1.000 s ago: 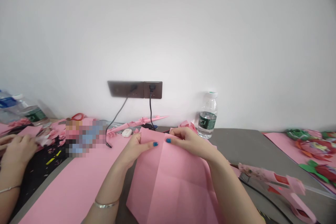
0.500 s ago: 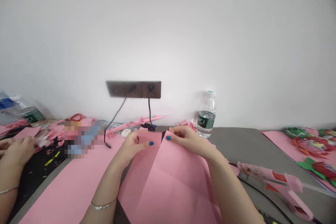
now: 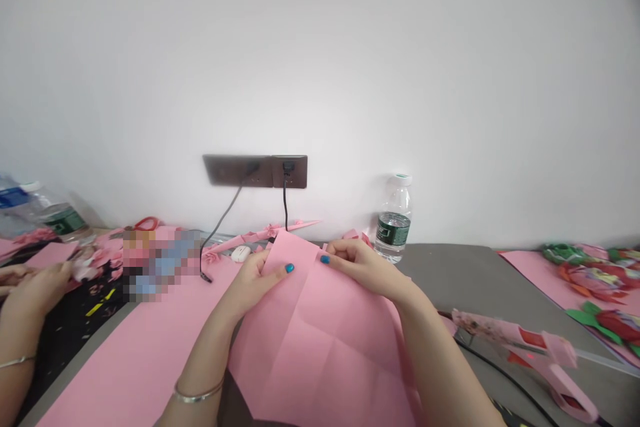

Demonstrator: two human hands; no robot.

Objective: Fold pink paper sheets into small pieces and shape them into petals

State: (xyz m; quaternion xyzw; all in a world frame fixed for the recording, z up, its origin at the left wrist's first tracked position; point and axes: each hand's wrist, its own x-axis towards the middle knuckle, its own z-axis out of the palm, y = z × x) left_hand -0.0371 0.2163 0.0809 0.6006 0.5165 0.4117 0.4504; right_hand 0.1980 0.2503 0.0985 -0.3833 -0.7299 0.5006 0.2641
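Note:
A creased sheet of pink paper (image 3: 320,347) is held up in front of me, with fold lines running across it. My left hand (image 3: 257,283) pinches its upper left edge, the blue-nailed thumb lying on the near side. At the upper right edge, my right hand (image 3: 357,267) grips the same sheet between thumb and curled fingers. Most of the left fingers are hidden behind the paper. Beneath, a larger pink sheet (image 3: 125,360) lies flat on the grey table (image 3: 445,273) to the left.
A water bottle (image 3: 393,220) stands by the wall. At right lie a pink glue gun (image 3: 540,353) with a cord and paper flowers (image 3: 595,280). Another person's hands (image 3: 35,287) work at far left near red-handled scissors (image 3: 147,223). A white earphone case (image 3: 241,253) sits behind my left hand.
The paper's upper left part has turned from a shaded, tilted position to face me, its corner now rising above my left hand. Both hands stay almost in place.

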